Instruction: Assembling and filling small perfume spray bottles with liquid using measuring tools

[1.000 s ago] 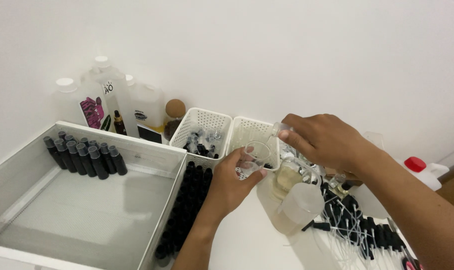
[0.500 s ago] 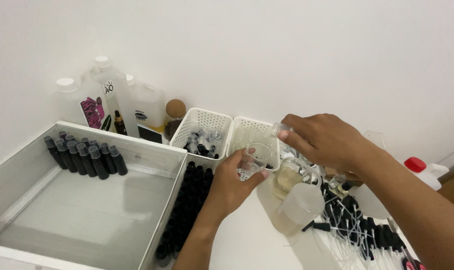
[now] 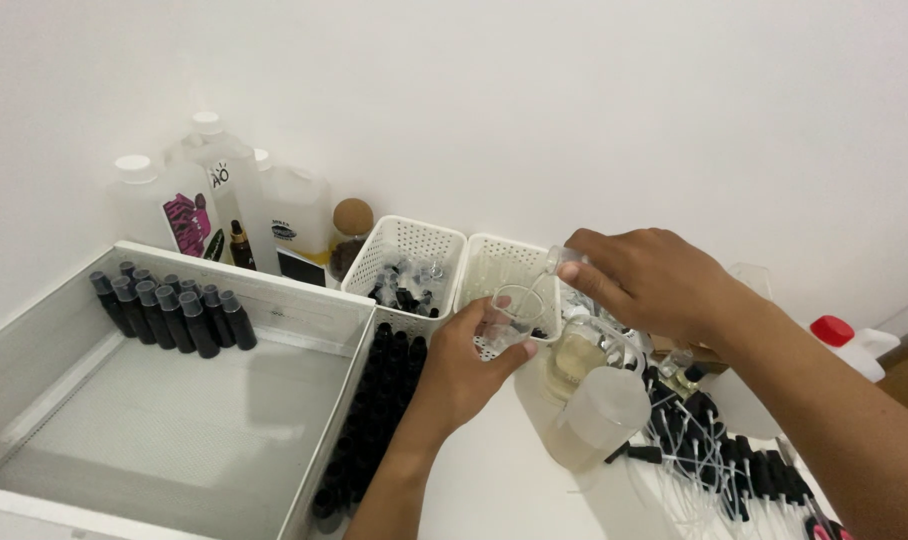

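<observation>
left hand (image 3: 471, 362) gripping glass beaker (image 3: 512, 312), right hand (image 3: 646, 280) perhaps pouring

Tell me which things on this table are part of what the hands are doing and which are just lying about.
In use:
left hand
small clear glass beaker
right hand
small clear bottle, tipped toward the beaker

Lying about:
black-capped dark bottles in the big white tray
white perforated baskets
large white jugs
red-capped bottle

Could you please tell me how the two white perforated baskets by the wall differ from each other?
The left basket holds dark-capped small items; the right basket looks nearly empty, its contents hard to tell. The left basket stands fully in view; the right basket is partly covered by the left hand holding a small clear glass. Both are white, perforated, side by side.
</observation>
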